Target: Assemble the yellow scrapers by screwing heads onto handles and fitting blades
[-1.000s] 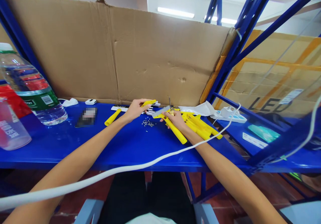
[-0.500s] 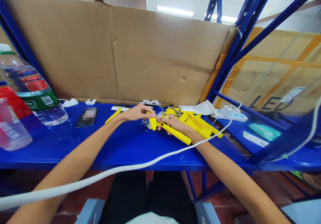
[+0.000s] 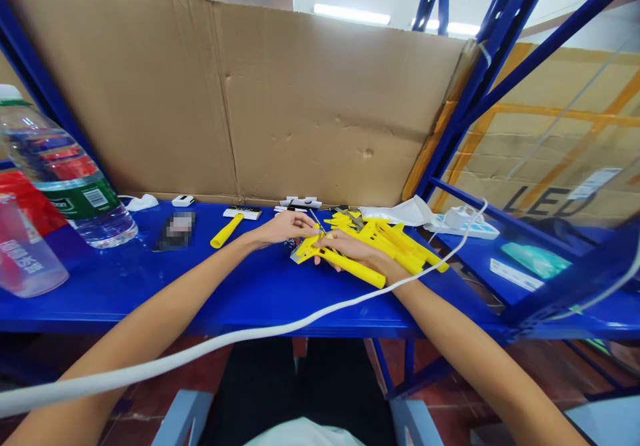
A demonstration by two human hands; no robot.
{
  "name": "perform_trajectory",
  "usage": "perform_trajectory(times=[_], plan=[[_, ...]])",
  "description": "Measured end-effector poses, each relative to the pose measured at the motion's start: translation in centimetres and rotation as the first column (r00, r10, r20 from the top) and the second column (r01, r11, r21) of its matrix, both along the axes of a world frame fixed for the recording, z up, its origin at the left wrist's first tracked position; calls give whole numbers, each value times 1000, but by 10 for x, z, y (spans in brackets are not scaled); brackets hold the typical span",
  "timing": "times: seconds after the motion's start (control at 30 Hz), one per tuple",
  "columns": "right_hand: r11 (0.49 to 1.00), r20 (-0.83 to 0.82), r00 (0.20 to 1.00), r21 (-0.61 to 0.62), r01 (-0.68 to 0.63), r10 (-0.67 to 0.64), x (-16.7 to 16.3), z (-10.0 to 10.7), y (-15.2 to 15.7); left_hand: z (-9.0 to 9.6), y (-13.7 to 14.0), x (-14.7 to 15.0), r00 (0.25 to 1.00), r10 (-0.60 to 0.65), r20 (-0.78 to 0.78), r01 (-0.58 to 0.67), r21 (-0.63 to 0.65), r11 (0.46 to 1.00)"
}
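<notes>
My right hand is closed around a yellow scraper near its head, with the handle pointing toward the lower right. A metal blade edge shows at the scraper's left end. My left hand is at the top of the scraper's head, fingertips pinched together; what they grip is too small to make out. A thin metal rod sticks up between the hands; its lower end is hidden. Small loose bits, apparently screws, lie beside the left hand. More yellow scraper handles are piled right of my right hand.
Another yellow scraper lies on the blue table to the left, near a phone. A large water bottle and a plastic cup stand at far left. A white cable crosses in front. Cardboard walls the back.
The yellow piece at the left fingertips now lies against the scraper's head. My left hand has shifted slightly down and right, and the view has moved a little.
</notes>
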State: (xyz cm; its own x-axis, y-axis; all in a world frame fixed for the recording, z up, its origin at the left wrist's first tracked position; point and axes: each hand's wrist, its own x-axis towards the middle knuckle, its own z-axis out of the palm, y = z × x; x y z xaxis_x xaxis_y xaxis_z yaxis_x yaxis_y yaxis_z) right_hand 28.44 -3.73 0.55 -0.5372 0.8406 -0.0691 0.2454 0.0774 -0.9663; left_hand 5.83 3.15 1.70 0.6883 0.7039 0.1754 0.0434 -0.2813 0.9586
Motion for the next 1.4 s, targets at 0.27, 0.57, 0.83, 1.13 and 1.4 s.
perform_trajectory(times=[0.27, 0.57, 0.83, 1.13, 1.4], plan=[[1000, 12, 1000, -13, 25, -25, 0, 5, 0, -13, 3, 3, 997, 82, -10, -82, -239, 968], [998, -86, 996, -59, 4, -10, 0, 8, -3, -15, 3, 7, 997, 78, 30, -68, -248, 966], [996, -23, 996, 30, 89, -88, 1, -6, 7, -15, 0, 11, 984, 167, 69, -150, -199, 968], [972, -86, 970, 51, 230, -225, -2, -2, 7, -7, -5, 11, 973, 188, 133, -168, -149, 974], [966, -39, 971, 99, 238, -235, -3, 0, 2, -12, -2, 14, 959, 242, 151, -220, -148, 964]])
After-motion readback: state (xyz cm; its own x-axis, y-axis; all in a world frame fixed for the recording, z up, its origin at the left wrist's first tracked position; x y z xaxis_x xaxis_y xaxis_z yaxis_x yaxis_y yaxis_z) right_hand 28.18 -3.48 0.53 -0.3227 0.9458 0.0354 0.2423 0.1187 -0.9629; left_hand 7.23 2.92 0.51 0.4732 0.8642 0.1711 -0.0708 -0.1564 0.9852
